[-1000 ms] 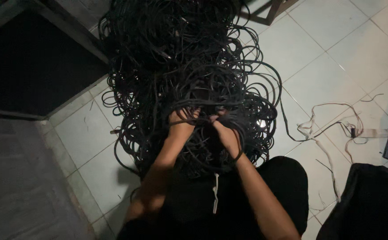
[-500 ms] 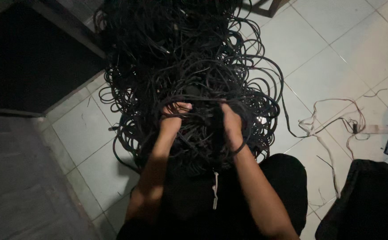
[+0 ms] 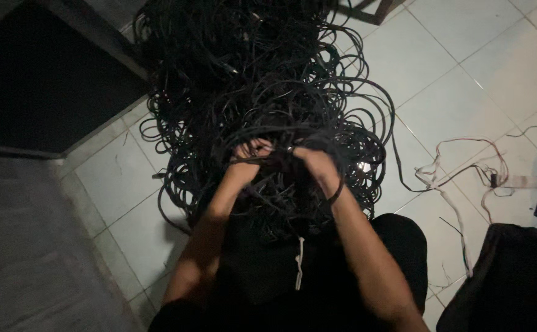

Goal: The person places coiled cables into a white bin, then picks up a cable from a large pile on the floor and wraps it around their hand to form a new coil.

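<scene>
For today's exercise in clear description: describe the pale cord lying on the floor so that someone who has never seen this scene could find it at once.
Start at the big heap of black cables on the white tiled floor. Look to its right, where the pale cord sprawls in loose loops beside a dark bundle. It alone is light-coloured and thin, lying apart from the heap.

Cable heap (image 3: 262, 98) on tiled floor (image 3: 465, 80), loose cords (image 3: 465, 172) to its right, dark panel (image 3: 41, 86) left
</scene>
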